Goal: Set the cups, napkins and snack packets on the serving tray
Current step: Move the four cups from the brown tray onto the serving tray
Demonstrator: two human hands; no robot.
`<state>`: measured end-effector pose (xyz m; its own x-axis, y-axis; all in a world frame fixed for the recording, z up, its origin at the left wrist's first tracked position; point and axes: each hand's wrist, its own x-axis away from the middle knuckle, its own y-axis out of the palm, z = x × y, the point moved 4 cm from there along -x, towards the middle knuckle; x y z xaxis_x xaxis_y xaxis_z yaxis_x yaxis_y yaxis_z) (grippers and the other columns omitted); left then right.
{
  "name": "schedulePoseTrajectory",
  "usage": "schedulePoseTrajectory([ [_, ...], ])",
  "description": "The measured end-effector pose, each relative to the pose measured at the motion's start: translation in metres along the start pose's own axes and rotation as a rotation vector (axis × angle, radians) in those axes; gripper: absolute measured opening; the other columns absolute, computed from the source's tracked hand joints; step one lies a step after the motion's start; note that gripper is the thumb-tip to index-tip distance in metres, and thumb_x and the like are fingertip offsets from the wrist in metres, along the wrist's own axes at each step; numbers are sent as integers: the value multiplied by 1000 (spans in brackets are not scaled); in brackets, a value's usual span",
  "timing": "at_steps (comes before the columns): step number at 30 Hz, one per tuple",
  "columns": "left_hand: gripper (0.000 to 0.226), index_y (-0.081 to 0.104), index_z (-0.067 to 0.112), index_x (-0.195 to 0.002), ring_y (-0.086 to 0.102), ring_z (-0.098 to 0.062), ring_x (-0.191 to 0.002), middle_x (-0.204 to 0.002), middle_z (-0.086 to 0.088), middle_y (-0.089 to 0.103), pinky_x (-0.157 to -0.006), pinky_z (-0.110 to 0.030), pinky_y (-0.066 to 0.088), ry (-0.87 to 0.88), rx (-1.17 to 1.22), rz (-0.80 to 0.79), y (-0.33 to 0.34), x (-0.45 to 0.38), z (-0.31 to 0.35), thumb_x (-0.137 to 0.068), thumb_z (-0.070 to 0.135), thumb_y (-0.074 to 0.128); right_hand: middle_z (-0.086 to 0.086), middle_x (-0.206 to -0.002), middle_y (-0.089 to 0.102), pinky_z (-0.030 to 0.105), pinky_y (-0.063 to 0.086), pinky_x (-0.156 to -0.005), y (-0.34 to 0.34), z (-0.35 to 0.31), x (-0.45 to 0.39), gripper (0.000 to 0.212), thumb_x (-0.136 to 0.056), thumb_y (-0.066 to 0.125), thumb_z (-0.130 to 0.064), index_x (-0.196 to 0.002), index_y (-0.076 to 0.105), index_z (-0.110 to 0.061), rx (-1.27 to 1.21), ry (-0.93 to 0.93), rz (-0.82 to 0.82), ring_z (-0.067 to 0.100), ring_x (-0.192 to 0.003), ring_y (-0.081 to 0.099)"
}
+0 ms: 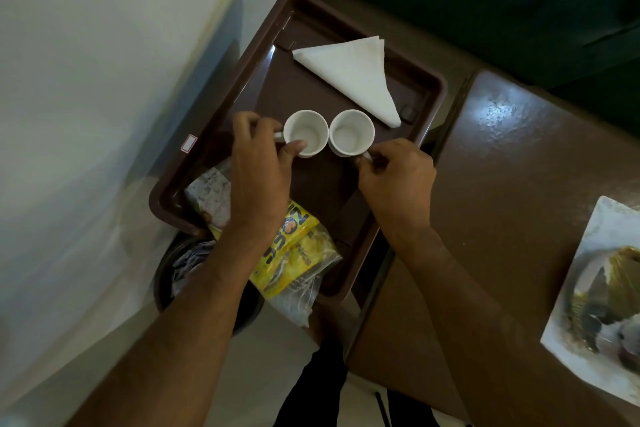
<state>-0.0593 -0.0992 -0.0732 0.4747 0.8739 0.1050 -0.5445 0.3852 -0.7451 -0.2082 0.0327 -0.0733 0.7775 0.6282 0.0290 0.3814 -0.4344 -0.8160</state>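
A brown serving tray (270, 73) lies in the middle of the view. Two white cups stand upright side by side at its centre. My left hand (258, 170) grips the left cup (306, 133) by its handle, thumb on the rim. My right hand (398, 180) pinches the handle of the right cup (351, 132). A white napkin (353, 74) folded into a triangle lies at the tray's far end. A yellow snack packet (294, 253) and a clear-wrapped packet (211, 196) rest at the near end, partly under my left forearm.
The tray sits beside a brown table (502, 184). A white plate (602, 288) with greenish food stands at the table's right edge. A dark round bin (176, 274) is below the tray's near corner. A pale wall runs along the left.
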Motion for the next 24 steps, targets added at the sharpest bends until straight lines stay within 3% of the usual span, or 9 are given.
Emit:
schedulePoseTrajectory([
  [3, 33, 69, 5, -97, 56, -16, -87, -99, -4, 61, -70, -20, 33, -44, -8, -10, 1, 4, -4, -93, 37, 77, 4, -82, 73, 29, 51, -72, 0, 0, 0, 9, -86, 79, -17, -82, 78, -9, -18, 21, -14, 12, -73, 62],
  [7, 22, 76, 3, -92, 69, -23, -80, -88, -8, 71, -73, -41, 56, -54, 19, -4, 6, 13, -6, -97, 24, 73, 2, -79, 75, 28, 53, -75, -2, -1, 2, 12, -87, 80, -21, -81, 80, -11, -42, 55, -22, 11, -72, 64],
  [10, 12, 79, 4, -95, 76, -21, -78, -89, -7, 76, -76, -50, 63, -123, 127, 1, 11, 20, -5, -96, 15, 73, 1, -77, 76, 33, 59, -77, -3, 1, 5, 11, -88, 80, -20, -82, 82, -11, -105, 103, -14, 12, -73, 68],
  [17, 16, 81, 7, -109, 75, -3, -77, -92, 1, 76, -70, -18, 60, -110, 229, 71, 8, 43, 27, -98, 17, 73, -1, -78, 77, 24, 57, -71, -27, 11, 17, 6, -86, 83, -19, -85, 83, -13, -223, 123, 95, 9, -72, 68],
  [24, 16, 80, 5, -109, 72, 3, -74, -93, 3, 73, -70, -13, 59, -19, 225, 110, 18, 75, 76, -96, 13, 75, -2, -79, 76, 22, 58, -70, -77, 43, 34, 5, -86, 82, -18, -87, 84, -13, -281, 91, 150, 8, -73, 68],
])
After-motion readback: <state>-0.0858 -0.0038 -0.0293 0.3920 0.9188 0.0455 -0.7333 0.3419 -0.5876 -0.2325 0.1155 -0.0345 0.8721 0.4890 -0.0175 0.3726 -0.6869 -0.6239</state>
